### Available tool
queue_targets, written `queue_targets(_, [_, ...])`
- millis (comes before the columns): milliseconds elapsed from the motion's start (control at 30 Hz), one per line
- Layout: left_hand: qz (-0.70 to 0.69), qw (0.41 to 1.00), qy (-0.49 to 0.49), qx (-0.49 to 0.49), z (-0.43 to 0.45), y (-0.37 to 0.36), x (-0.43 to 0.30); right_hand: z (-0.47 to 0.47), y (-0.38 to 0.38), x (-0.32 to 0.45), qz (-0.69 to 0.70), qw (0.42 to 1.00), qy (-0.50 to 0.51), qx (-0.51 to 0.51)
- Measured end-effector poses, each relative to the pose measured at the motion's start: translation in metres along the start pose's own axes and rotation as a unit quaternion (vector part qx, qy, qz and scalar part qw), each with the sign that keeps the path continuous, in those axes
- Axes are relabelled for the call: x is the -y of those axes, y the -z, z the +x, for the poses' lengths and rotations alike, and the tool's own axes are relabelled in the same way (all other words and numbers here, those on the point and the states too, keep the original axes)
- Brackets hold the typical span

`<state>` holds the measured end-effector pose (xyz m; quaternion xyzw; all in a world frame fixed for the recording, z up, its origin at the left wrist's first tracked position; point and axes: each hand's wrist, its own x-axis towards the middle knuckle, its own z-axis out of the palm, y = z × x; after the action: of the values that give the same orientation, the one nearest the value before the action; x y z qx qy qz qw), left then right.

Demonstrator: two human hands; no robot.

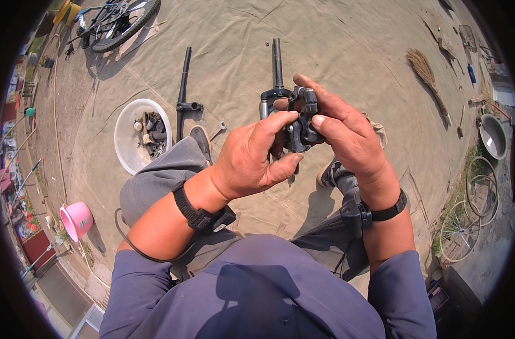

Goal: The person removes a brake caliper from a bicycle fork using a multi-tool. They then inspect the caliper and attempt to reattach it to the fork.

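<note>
Both my hands hold a black mechanical part (303, 120), probably a bicycle component, up in front of me. My left hand (255, 154) grips its lower left side between thumb and fingers. At its upper right, my right hand (346, 127) has the thumb against it and the fingers behind. Beneath and beyond them a bicycle suspension fork (277, 63) lies on the ground cloth, its lower part mostly hidden by my hands. Left of it lie a black handlebar with its stem (183, 91) and a wrench (220, 128).
A white basin (121, 140) of metal parts stands by my left knee. Farther left are a pink bucket (83, 218) and a bicycle wheel (132, 31). A straw broom (427, 76), a metal basin (492, 135) and bare wheel rims (460, 231) are at the right.
</note>
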<state>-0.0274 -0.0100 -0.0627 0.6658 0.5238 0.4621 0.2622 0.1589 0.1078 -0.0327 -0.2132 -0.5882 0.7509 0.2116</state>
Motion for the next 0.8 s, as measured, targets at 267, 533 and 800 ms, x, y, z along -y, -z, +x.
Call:
queue_targets(267, [0.008, 1.000, -0.014, -0.009, 0.000, -0.002, 0.000, 0.001, -0.003, 0.000, 0.010, 1.000, -0.007, -0.007])
queue_targets(533, [0.003, 1.000, -0.009, -0.007, 0.000, 0.002, 0.001, 0.000, -0.001, 0.002, 0.101, 0.994, -0.029, 0.009])
queue_targets(800, [-0.088, 0.996, -0.008, -0.030, -0.004, -0.004, 0.005, -0.003, 0.000, 0.010, 0.129, 0.990, -0.047, 0.015])
